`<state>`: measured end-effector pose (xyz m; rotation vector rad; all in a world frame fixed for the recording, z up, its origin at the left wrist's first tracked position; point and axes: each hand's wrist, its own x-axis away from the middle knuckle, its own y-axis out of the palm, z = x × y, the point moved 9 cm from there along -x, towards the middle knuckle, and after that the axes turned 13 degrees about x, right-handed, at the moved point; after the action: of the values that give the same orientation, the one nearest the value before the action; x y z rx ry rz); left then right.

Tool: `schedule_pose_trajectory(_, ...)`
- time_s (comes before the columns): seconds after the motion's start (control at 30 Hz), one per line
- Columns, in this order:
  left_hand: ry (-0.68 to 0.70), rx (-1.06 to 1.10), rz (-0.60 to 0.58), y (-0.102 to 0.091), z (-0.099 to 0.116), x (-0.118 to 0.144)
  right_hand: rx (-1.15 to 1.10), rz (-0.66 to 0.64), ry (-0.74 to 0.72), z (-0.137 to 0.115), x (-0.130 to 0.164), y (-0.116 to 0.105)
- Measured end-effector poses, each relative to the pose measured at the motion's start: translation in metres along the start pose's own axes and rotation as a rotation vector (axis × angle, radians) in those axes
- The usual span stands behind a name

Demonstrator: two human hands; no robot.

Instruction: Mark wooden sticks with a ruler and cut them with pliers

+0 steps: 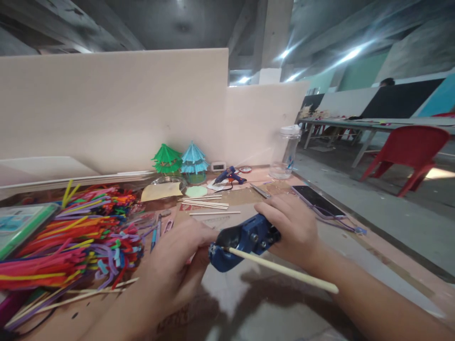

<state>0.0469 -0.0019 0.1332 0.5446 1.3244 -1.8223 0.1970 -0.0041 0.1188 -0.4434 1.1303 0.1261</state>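
While right fingers [273, 214] grip a blue cutter [246, 238], pale stick [284, 269] between its jaws, left fingers [202, 234] just beside, hold unclear.

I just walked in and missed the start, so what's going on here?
A person's right hand grips a blue hand tool, with a wooden stick at its jaws. The left hand is at the jaw end; what its fingertips hold is hidden. More sticks lie beyond, with pipe cleaners heaped at the left.
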Motion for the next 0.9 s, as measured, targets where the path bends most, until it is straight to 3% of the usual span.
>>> schedule_pose_trajectory(0.67, 0.029, 0.065, 0.076, 0.0036, -0.0020, 0.0075, 0.035, -0.009, -0.020, -0.0022, -0.0023, -0.0008)
schedule_pose_trajectory(0.9, 0.015, -0.008, 0.004, 0.0057, 0.0042, 0.0023, 0.005, -0.022, 0.005, -0.0003, -0.0011, 0.0018)
